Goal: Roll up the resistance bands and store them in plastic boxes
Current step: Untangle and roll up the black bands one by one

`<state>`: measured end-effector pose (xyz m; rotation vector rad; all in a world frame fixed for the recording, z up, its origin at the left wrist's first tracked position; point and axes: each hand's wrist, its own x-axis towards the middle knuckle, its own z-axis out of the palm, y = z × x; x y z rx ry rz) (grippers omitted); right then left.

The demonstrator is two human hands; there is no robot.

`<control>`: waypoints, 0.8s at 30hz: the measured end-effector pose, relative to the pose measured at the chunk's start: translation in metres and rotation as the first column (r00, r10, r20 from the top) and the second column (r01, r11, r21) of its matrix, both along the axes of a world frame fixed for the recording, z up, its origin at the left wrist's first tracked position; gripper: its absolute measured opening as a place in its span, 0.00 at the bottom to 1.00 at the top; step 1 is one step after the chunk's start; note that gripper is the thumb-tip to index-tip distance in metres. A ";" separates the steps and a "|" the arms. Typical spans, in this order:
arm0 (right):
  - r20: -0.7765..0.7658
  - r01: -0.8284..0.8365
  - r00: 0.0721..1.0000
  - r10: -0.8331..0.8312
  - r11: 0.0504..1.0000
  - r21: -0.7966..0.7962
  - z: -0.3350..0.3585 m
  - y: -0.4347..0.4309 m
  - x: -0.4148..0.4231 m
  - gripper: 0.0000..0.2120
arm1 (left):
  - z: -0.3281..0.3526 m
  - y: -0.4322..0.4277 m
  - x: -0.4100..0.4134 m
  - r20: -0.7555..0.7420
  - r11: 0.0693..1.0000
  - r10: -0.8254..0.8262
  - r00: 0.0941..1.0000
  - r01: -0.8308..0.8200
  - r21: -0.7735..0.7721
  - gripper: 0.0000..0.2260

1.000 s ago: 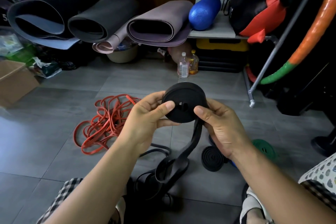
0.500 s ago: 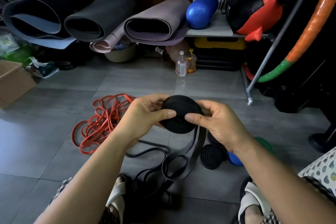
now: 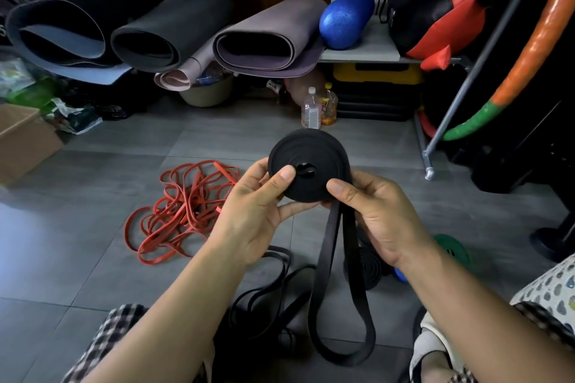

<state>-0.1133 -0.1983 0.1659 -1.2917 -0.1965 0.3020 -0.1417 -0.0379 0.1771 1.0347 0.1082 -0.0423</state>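
Nearest, a loose black tail (image 3: pixel 339 305) hangs in a long loop toward the floor (image 3: pixel 77 242) — not wound in yet. Above it, the left hand (image 3: pixel 255 214) and right hand (image 3: pixel 379 214) pinch the black coil (image 3: pixel 311 165) by thumbs and fingers, held at chest height. Beside the right wrist lie a finished black roll (image 3: pixel 367 270) and a green roll (image 3: pixel 451 247). Farther left, the red bands (image 3: pixel 183 211) sit tangled — untouched, I judge. No plastic boxes are in view.

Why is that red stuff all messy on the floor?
The red bands lie in a tangled heap on the floor, not rolled yet. Both hands, left hand and right hand, hold a neat black roll.
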 end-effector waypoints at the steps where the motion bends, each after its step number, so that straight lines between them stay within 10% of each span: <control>1: 0.016 -0.007 1.000 0.008 0.998 -0.063 0.002 -0.003 0.001 0.10 | 0.002 0.006 0.001 -0.008 0.992 -0.015 1.000 0.016 0.127 0.14; 6: 0.068 -0.077 0.992 0.106 0.936 -0.344 0.005 -0.011 0.002 0.06 | 0.009 0.025 0.003 0.068 0.777 -0.093 0.993 0.030 0.629 0.15; 20: 0.015 -0.010 1.000 0.008 0.989 0.148 -0.007 0.014 0.003 0.25 | -0.004 -0.007 -0.005 -0.034 0.994 0.086 0.996 -0.088 -0.059 0.15; 24: 0.004 -0.015 1.000 0.015 1.000 -0.007 -0.004 0.004 0.006 0.12 | 0.000 0.009 0.000 -0.043 0.958 -0.020 0.999 0.031 0.284 0.12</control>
